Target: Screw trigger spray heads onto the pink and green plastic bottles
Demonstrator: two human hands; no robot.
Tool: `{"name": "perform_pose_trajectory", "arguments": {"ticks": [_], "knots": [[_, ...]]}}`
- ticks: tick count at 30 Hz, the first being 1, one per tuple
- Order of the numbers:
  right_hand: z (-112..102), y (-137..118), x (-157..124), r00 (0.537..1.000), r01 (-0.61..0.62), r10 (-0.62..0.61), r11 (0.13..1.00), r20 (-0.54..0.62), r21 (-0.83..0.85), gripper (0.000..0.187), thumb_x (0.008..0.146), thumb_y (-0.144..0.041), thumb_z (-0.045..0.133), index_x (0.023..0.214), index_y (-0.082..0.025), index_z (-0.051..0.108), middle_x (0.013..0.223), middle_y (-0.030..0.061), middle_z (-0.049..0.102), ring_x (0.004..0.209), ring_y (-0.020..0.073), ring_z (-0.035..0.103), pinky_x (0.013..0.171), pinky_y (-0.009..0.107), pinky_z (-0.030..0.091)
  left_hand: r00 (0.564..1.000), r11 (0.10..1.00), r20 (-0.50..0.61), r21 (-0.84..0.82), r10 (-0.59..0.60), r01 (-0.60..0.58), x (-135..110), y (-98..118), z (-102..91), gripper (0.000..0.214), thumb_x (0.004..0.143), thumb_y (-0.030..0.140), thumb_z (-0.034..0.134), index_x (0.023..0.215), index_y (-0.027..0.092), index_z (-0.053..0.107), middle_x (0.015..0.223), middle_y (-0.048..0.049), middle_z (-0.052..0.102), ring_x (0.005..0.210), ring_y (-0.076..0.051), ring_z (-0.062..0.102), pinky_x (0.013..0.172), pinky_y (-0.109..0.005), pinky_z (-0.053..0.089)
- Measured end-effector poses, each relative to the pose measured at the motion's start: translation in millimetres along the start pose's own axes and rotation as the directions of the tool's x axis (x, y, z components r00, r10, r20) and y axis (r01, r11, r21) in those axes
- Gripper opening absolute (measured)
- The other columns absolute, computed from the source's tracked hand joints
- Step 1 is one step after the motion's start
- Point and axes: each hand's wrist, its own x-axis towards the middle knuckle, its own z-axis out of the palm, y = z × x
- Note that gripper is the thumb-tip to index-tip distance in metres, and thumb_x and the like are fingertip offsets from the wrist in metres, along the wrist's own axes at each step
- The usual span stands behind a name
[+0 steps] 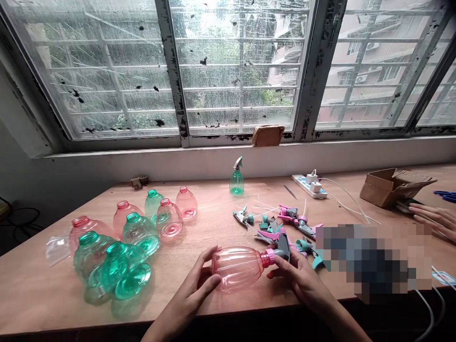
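The left hand [199, 285] wraps its fingers and thumb around the base end of a pink bottle [237, 268], gripping it. The right hand [302, 280] pinches a grey trigger head [282, 247] that sits on the bottle's pink neck collar. The bottle lies on its side, neck toward 3 o'clock, at the near edge of the wooden table [213, 209], in the middle of the view.

At 1 o'clock from the bottle, close by, lies a loose heap of trigger heads [288, 221] in pink, teal and grey. At 12 o'clock, well back near the wall, a green spray bottle [236, 178] with its head fitted stands upright. From 9 to 11 o'clock there is a cluster of capless bottles, the green bottles [117, 266] nearer and the pink bottles [171, 218] behind, some upright and some tipped over. A clear plastic bag [57, 247] lies beyond them at 9 o'clock.

Toward 2 o'clock are a white power strip [309, 186] and a cardboard box [388, 187]. Another person's hand [432, 218] rests on the table beside the box.
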Motion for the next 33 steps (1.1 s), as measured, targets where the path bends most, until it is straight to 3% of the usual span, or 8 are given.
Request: {"name": "perform_pose_trajectory", "arguments": {"ticks": [7,16,21,24,26,29,33], "knots": [[1.3,0.4,0.4,1.000,0.019,-0.019,1.000,-0.013,-0.015,0.043,0.069,-0.039,0.094,0.102,-0.021,0.075,0.081,0.0023,0.074,0.070,0.0203,0.068,0.069,0.036,0.059,0.998,0.996,0.052,0.078,0.041,-0.045,2.1,-9.0,-0.1,0.084,0.086,0.045,0.080,0.156,0.035,0.036,0.166,-0.0066,0.038,0.148,-0.035,0.042,0.125,-0.051,0.033],[1.5,1.8,0.7,1.000,0.019,-0.019,1.000,-0.006,-0.015,0.045,0.065,-0.032,0.097,0.103,-0.021,0.075,0.090,0.0046,0.077,0.071,0.0193,0.068,0.067,0.034,0.060,0.997,0.981,0.035,0.183,0.064,-0.069,0.8,-11.3,0.9,0.091,0.083,0.032,0.082,0.157,0.034,0.029,0.165,-0.0094,0.037,0.146,-0.035,0.043,0.123,-0.048,0.036],[3.1,0.1,-0.2,1.000,0.022,-0.022,0.999,-0.004,-0.036,0.038,0.068,-0.036,0.095,0.096,-0.020,0.076,0.087,0.0040,0.077,0.064,0.0173,0.068,0.062,0.032,0.058,0.993,0.970,0.066,0.214,0.100,-0.112,-1.2,-10.9,1.5,0.092,0.081,0.026,0.084,0.156,0.036,0.032,0.164,-0.0080,0.036,0.151,-0.037,0.034,0.124,-0.048,0.033],[1.2,2.2,1.5,1.000,0.020,-0.021,0.999,-0.022,-0.046,0.037,0.068,-0.035,0.096,0.094,-0.020,0.074,0.077,0.0009,0.076,0.064,0.0170,0.069,0.066,0.030,0.056,0.992,0.961,0.087,0.252,0.096,-0.115,-2.7,-7.5,1.1,0.090,0.083,0.032,0.083,0.157,0.037,0.032,0.165,-0.0057,0.036,0.154,-0.036,0.028,0.128,-0.049,0.022],[-1.2,4.2,3.4,1.000,0.024,-0.025,0.998,-0.017,-0.055,0.038,0.069,-0.035,0.095,0.096,-0.020,0.074,0.075,0.0004,0.077,0.067,0.0174,0.069,0.069,0.030,0.055,0.991,0.963,0.105,0.249,0.078,-0.102,-3.5,-4.7,1.2,0.079,0.092,0.042,0.074,0.158,0.036,0.032,0.168,-0.0048,0.033,0.155,-0.035,0.026,0.130,-0.049,0.018],[-4.2,6.5,5.3,1.000,0.021,-0.021,0.998,0.001,-0.061,0.036,0.070,-0.034,0.095,0.095,-0.020,0.073,0.076,0.0003,0.077,0.070,0.0177,0.069,0.072,0.029,0.053,0.994,0.973,0.097,0.219,0.053,-0.073,-2.8,-1.8,2.2,0.068,0.101,0.056,0.054,0.160,0.032,0.029,0.171,-0.0050,0.028,0.157,-0.034,0.024,0.129,-0.049,0.019],[-4.0,6.3,4.3,0.999,0.041,-0.042,0.997,-0.009,-0.058,0.036,0.071,-0.034,0.094,0.097,-0.020,0.073,0.076,0.0002,0.077,0.071,0.0175,0.068,0.074,0.030,0.052,0.998,0.977,0.068,0.212,-0.008,-0.007,0.1,-0.7,3.3,0.073,0.101,0.063,0.048,0.161,0.028,0.026,0.172,-0.0071,0.027,0.158,-0.032,0.021,0.130,-0.048,0.019]]}}
